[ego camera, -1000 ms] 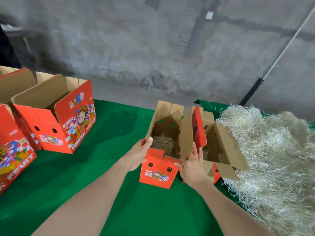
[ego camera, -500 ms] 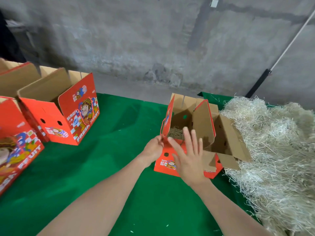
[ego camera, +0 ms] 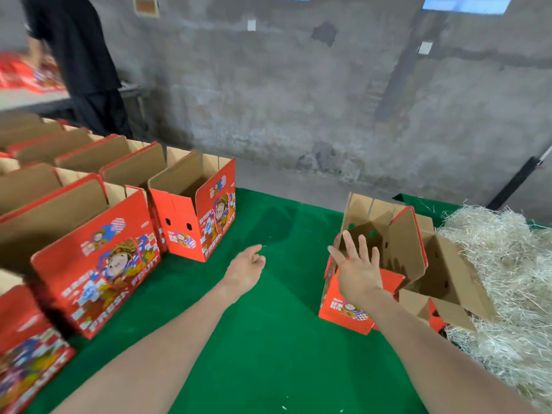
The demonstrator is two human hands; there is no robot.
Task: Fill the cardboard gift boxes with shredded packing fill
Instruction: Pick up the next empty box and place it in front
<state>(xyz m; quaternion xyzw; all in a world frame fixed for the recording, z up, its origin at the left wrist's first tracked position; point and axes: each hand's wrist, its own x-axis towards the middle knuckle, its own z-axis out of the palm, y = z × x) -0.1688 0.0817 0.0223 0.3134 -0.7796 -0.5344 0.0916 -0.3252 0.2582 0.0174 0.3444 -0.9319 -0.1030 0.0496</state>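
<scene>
From the head camera, the left hand (ego camera: pixel 246 268) is hovering over the middle of the green tabletop (ego camera: pixel 268 339), its fingers loosely curled and holding nothing. The right hand (ego camera: pixel 357 270) is reaching out with its fingers spread and straight, also gripping nothing. It is showing in front of an open red gift box (ego camera: pixel 340 312), and whether it is touching the cardboard cannot be told. That box is standing toward the right edge of the tabletop with its flaps up, and the hand is hiding its inside. A second open box (ego camera: pixel 448 273) is leaning just beside it, against the pile of shredded packing fill (ego camera: pixel 507 264), which is heaping along the right edge. More open red boxes (ego camera: pixel 98 264) are standing in rows along the left edge. A person in black (ego camera: pixel 80 55) is standing in the far left background.
</scene>
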